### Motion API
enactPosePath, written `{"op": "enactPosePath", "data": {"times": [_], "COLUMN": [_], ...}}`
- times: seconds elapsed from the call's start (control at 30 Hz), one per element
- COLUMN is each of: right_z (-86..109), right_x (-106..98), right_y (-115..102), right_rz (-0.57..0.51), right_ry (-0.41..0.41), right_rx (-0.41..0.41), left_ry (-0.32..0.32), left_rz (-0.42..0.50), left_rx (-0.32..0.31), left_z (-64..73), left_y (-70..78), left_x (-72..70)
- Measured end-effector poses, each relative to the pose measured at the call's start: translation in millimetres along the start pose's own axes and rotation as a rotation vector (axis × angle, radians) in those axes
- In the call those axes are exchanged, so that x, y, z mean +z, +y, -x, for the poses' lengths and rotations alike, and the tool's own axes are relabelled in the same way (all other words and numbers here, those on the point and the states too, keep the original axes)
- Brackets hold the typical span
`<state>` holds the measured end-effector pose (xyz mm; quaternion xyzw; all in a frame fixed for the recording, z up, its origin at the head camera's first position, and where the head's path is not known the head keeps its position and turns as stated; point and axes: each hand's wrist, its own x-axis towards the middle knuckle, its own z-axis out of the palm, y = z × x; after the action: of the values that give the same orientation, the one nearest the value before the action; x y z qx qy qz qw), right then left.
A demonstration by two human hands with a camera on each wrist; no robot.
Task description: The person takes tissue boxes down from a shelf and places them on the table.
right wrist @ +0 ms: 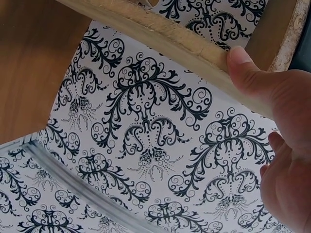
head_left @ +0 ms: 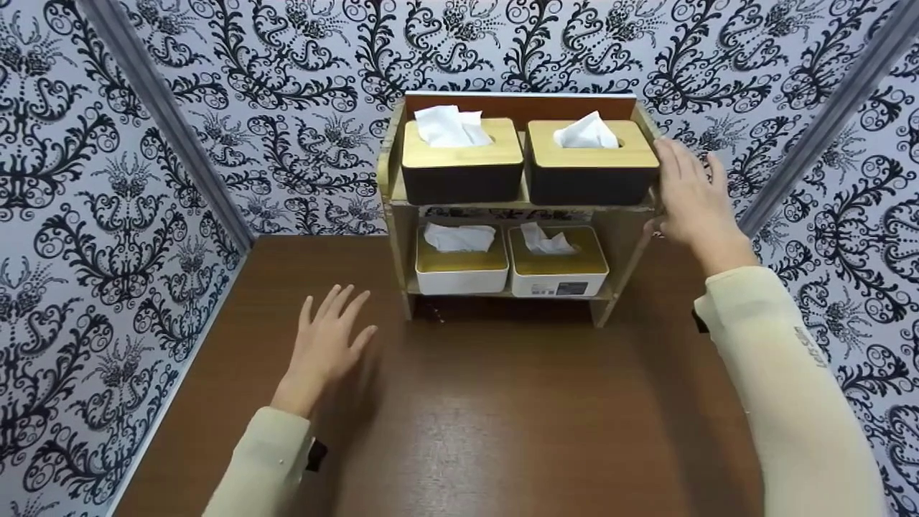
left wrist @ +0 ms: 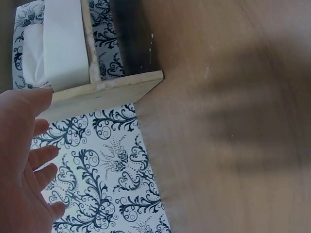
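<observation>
A small two-tier wooden shelf (head_left: 398, 251) stands on the brown table. At its right side my right hand (head_left: 693, 201) holds the side panel, the thumb over the front edge and the fingers along the outside. In the right wrist view that thumb (right wrist: 243, 68) lies on the panel's rough edge; the index finger is hidden. My left hand (head_left: 327, 345) hovers left of the shelf with fingers spread, holding nothing. Two black tissue boxes with wooden lids, one left (head_left: 463, 183) and one right (head_left: 592, 183), fill the top tier. Two white tissue boxes (head_left: 463, 280) sit on the lower tier.
The brown table (head_left: 459, 424) extends in front of the shelf and to both sides. Walls with black-and-white scroll wallpaper (head_left: 301, 143) rise behind and at both sides, with grey strips (head_left: 172, 122) at the corners.
</observation>
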<state>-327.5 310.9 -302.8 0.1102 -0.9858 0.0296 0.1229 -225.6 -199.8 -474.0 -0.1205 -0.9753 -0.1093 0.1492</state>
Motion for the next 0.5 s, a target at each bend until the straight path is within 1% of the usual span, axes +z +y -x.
{"op": "enactPosePath", "data": {"times": [0.1,0.27,0.37,0.5], "right_z": [0.8,3.5,7.5,14.8], "right_x": [-2.5,-12.4,-17.6,-23.3], "right_y": [1.2,1.0,-0.7,-6.1], "right_rz": [-0.024,-0.044,-0.062,-0.076], "right_ry": [-0.009,-0.056,-0.079,-0.083], "right_rx": [0.003,0.007,0.014,0.014], "left_ry": [-0.003,0.011,0.034,0.054], "left_rz": [-0.013,-0.012,-0.003,-0.003], "left_rx": [0.008,0.029,0.034,0.035], "left_z": [-5.1,-18.0,-27.1,-38.8], "left_y": [1.2,3.7,5.8,9.6], "left_x": [-5.1,-18.0,-28.4,-44.2]}}
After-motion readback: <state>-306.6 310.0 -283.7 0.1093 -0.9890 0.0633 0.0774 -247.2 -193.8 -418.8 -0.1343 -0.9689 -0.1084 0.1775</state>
